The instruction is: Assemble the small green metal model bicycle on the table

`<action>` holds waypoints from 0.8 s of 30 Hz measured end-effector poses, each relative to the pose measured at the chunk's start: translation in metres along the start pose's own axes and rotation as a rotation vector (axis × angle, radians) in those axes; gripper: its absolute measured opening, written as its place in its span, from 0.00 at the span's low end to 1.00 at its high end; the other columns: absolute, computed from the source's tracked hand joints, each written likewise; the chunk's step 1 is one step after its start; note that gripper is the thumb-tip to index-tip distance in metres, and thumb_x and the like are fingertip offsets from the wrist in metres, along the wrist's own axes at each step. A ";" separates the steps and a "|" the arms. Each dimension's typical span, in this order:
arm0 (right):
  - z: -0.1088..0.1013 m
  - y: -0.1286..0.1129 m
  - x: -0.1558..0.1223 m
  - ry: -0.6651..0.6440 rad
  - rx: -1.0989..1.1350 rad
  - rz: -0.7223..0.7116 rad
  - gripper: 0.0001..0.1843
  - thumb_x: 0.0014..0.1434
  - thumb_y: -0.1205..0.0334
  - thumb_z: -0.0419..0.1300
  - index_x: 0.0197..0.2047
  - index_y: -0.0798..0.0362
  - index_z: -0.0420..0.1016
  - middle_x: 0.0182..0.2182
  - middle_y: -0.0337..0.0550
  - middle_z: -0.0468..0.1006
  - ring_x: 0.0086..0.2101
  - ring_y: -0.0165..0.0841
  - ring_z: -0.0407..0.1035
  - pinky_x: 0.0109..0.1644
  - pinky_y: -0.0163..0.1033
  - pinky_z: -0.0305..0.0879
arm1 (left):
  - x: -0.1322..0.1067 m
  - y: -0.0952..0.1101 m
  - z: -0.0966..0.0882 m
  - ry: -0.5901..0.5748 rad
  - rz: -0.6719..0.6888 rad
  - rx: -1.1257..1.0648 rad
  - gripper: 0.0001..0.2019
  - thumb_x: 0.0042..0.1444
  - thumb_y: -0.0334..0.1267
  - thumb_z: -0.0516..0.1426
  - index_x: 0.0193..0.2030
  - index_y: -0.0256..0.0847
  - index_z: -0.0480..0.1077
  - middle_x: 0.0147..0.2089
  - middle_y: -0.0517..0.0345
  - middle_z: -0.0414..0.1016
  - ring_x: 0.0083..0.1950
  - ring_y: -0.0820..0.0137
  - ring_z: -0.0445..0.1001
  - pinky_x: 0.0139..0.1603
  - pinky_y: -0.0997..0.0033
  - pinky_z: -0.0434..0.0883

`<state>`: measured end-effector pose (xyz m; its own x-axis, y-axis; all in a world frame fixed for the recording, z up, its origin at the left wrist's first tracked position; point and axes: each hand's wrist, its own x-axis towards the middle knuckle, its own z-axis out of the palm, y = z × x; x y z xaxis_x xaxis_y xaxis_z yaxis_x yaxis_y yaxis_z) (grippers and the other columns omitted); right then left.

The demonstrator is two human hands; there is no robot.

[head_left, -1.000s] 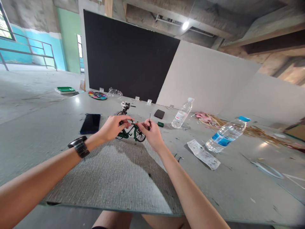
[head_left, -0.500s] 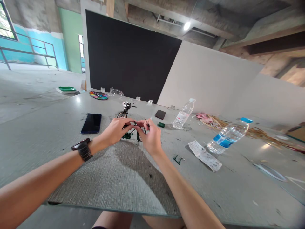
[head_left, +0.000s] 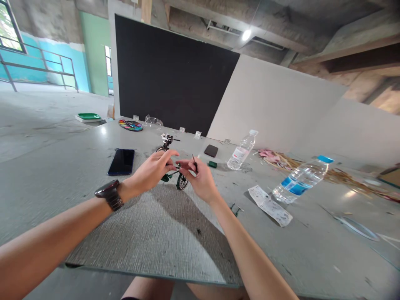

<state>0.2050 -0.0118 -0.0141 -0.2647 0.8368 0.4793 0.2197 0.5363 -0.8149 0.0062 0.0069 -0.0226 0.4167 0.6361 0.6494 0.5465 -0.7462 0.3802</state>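
A small model bicycle [head_left: 182, 182] stands on the table, its handlebars away from me and a black spoked wheel towards me. My left hand [head_left: 158, 168], with a black watch on the wrist, pinches the middle of the bicycle from the left; its fingers hide much of the frame. My right hand [head_left: 200, 177] is at the rear end, thumb and fingertips pinched together over the wheel. A thin dark stick-like tool [head_left: 195, 163] is tucked between its fingers and points up. Whether the right fingertips also grip a small part, I cannot make out.
Behind the hands lie a small green block [head_left: 213, 164] and a dark phone-like slab [head_left: 211, 151]. A phone [head_left: 121, 162] lies left. To the right are green parts [head_left: 236, 209] partly behind my forearm, a paper sheet [head_left: 270, 206] and two water bottles [head_left: 242, 154].
The hands have drawn slightly apart at the fingertips, and the left index finger has lifted. The bicycle's near wheel has turned and shows more fully. My right forearm has shifted right, partly covering the green parts.
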 end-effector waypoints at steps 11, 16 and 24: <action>0.013 0.009 0.002 0.153 0.210 0.064 0.25 0.55 0.50 0.67 0.30 0.46 0.51 0.42 0.47 0.80 0.44 0.37 0.77 0.52 0.48 0.73 | -0.003 0.012 -0.001 0.238 -0.061 0.262 0.11 0.65 0.48 0.56 0.40 0.42 0.69 0.42 0.53 0.74 0.45 0.62 0.70 0.47 0.61 0.65; 0.016 0.011 0.002 0.244 0.225 0.111 0.30 0.49 0.48 0.71 0.29 0.46 0.50 0.42 0.48 0.80 0.43 0.41 0.78 0.48 0.48 0.75 | -0.005 0.019 0.007 -0.023 -0.203 0.071 0.19 0.61 0.57 0.57 0.38 0.41 0.72 0.33 0.55 0.78 0.30 0.68 0.72 0.31 0.69 0.62; 0.011 0.018 0.004 0.191 0.159 0.116 0.29 0.53 0.42 0.67 0.28 0.46 0.50 0.41 0.46 0.82 0.43 0.40 0.77 0.51 0.48 0.73 | -0.003 0.005 0.019 -0.104 -0.167 -0.140 0.17 0.63 0.49 0.56 0.32 0.38 0.76 0.26 0.57 0.76 0.29 0.70 0.71 0.32 0.70 0.65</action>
<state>0.1978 0.0001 -0.0305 -0.0607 0.9055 0.4199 0.0837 0.4238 -0.9019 0.0212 0.0052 -0.0352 0.4055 0.7642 0.5015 0.5107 -0.6445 0.5691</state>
